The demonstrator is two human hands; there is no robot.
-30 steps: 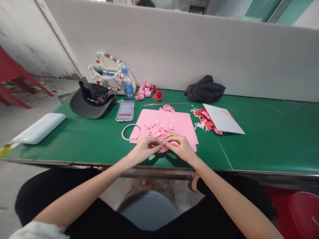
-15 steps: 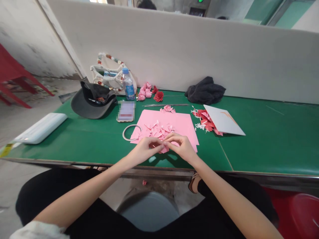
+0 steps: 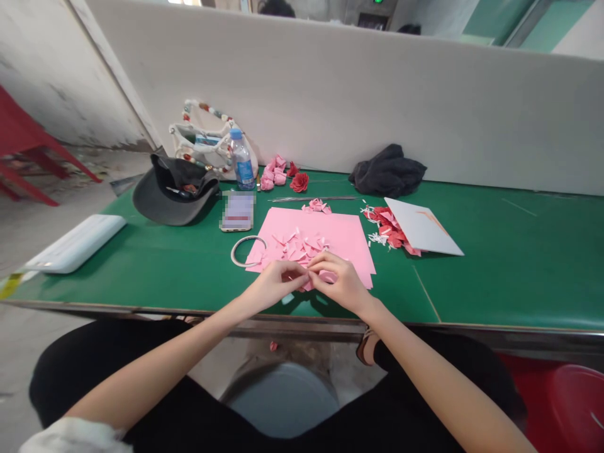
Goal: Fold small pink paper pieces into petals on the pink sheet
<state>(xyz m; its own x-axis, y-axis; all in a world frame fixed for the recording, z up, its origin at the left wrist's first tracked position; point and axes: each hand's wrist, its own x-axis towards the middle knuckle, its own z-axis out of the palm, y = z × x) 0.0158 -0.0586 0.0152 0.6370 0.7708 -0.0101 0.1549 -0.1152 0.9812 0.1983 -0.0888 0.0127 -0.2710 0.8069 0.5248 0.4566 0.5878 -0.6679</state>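
My left hand (image 3: 276, 282) and my right hand (image 3: 340, 282) meet fingertip to fingertip above the near edge of the pink paper sheets (image 3: 346, 229). Both are closed in a pinch on a small pink paper piece (image 3: 309, 284), mostly hidden by the fingers. Just beyond them, a loose heap of cut pink paper pieces (image 3: 297, 244) lies on the sheets. A roll of tape (image 3: 234, 251), seen as a pale ring, overlaps the sheets' left corner. More folded pink pieces (image 3: 316, 206) rest at the far edge.
Behind the sheets are thin wires (image 3: 314, 199), pink paper flowers (image 3: 274, 173) and a red paper rose (image 3: 299, 182). Leftward stand a phone (image 3: 237, 211), bottle (image 3: 243, 160), cap (image 3: 174, 195) and bag (image 3: 214, 116). Red scraps (image 3: 389, 229), a white folded card (image 3: 427, 229) and dark cloth (image 3: 389, 173) lie right.
My hands stay pinched together at nearly the same spot, with only slight finger movement on the paper piece. The view has shifted very slightly.
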